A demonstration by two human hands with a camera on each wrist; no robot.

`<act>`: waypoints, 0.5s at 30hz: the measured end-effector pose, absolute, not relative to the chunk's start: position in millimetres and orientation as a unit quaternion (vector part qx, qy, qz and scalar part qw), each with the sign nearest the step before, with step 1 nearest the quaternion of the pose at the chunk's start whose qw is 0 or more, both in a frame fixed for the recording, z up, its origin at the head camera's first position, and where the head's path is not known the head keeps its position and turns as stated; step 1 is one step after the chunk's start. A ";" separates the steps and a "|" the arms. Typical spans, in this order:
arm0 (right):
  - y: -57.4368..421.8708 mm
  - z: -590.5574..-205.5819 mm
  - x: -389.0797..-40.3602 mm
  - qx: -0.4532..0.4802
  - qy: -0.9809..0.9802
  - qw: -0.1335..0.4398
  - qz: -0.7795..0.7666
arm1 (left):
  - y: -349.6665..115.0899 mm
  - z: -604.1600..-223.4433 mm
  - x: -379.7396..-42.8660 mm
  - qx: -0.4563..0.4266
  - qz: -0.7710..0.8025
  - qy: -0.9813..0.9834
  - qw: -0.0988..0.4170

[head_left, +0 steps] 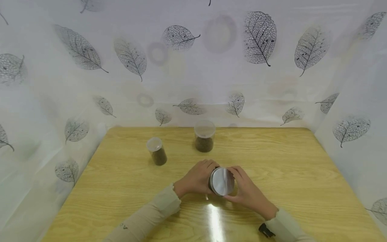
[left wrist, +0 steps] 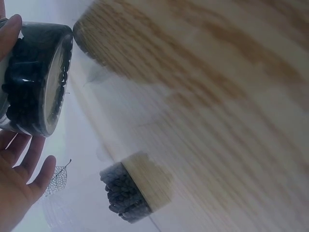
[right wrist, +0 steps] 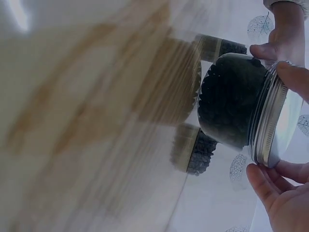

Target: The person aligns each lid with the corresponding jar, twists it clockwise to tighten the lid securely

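Observation:
Both hands are on a clear jar [right wrist: 229,101] of dark beans with a silver metal lid [head_left: 223,181]. My left hand [head_left: 198,177] holds the jar by its body, thumb on one side and fingers on the other, as the left wrist view shows. The right hand [head_left: 246,189] grips the lid at its rim, thumb and fingers on opposite edges. In the right wrist view the lid sits on the jar's mouth, and the base hangs close over the wooden table [head_left: 272,158].
Behind the hands stands a second clear jar [head_left: 204,143], partly filled with dark contents. A narrower jar [head_left: 158,154] stands to the left. Leaf-printed cloth [head_left: 187,74] encloses the table's back and sides. By the right cuff is a small black object [head_left: 266,231].

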State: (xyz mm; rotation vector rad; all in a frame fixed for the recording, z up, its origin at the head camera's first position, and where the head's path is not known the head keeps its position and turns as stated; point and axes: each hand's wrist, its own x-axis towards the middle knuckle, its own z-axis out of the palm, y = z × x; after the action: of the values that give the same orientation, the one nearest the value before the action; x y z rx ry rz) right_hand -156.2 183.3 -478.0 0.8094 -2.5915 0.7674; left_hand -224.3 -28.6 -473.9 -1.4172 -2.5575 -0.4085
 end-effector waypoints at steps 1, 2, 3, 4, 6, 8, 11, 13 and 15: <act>183.5 -477.4 -156.2 0.286 -0.907 0.158 0.266 | -28.7 -473.6 -224.5 -0.477 -0.139 -0.863 0.093; 183.8 -476.6 -156.5 0.289 -0.907 0.157 0.262 | -28.8 -473.4 -224.7 -0.476 -0.140 -0.863 0.092; 184.6 -475.7 -157.1 0.294 -0.908 0.157 0.255 | -28.8 -473.3 -224.8 -0.476 -0.141 -0.863 0.091; 185.5 -474.5 -157.9 0.301 -0.908 0.157 0.247 | -28.9 -473.3 -224.9 -0.476 -0.142 -0.863 0.089; 188.1 -471.5 -160.2 0.321 -0.906 0.159 0.227 | -29.1 -473.8 -225.0 -0.477 -0.144 -0.862 0.092; 191.0 -467.7 -163.2 0.345 -0.900 0.164 0.209 | -29.3 -474.4 -225.0 -0.479 -0.144 -0.861 0.096; 194.3 -462.5 -167.5 0.383 -0.888 0.164 0.195 | -29.7 -475.4 -224.9 -0.479 -0.145 -0.860 0.100; 195.3 -460.1 -169.7 0.404 -0.879 0.165 0.191 | -29.9 -475.7 -224.7 -0.479 -0.145 -0.860 0.098; 195.4 -458.7 -171.3 0.417 -0.873 0.167 0.189 | -29.9 -475.8 -224.7 -0.477 -0.145 -0.862 0.093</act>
State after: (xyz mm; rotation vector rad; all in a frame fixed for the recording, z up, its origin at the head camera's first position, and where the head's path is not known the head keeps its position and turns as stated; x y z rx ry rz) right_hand -171.3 195.4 -458.7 1.1883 -2.4852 0.5381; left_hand -224.7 -29.9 -475.8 -1.4164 -2.5583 -0.4318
